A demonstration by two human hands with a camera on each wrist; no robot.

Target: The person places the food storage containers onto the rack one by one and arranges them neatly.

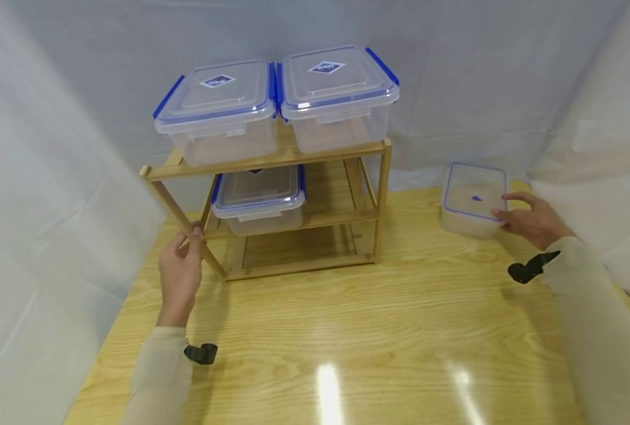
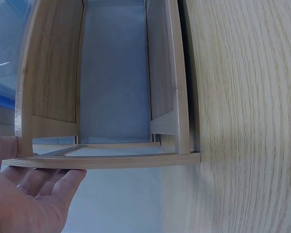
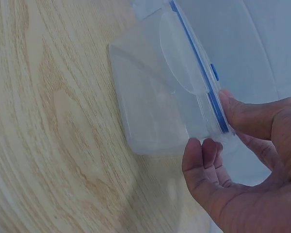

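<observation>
A bamboo rack [image 1: 272, 159] with three tiers stands at the back of the wooden table [image 1: 347, 330]. My left hand [image 1: 190, 236] grips its front left leg, thumb and fingers wrapped round the slanted post. In the left wrist view the rack [image 2: 106, 160] fills the frame, with my left hand [image 2: 29, 194] under its post. A small clear container [image 1: 471, 200] with a blue-rimmed lid sits on the table to the right. My right hand [image 1: 506, 212] holds its near right corner. Close up, my right hand [image 3: 218, 128] has the thumb on the lid's rim and the fingers under the small container [image 3: 155, 107].
Two large clear boxes with blue clips [image 1: 216, 109] [image 1: 336, 88] sit side by side on the rack's top tier. A third box [image 1: 259, 198] lies on the left of the middle tier. White cloth hangs behind and at both sides.
</observation>
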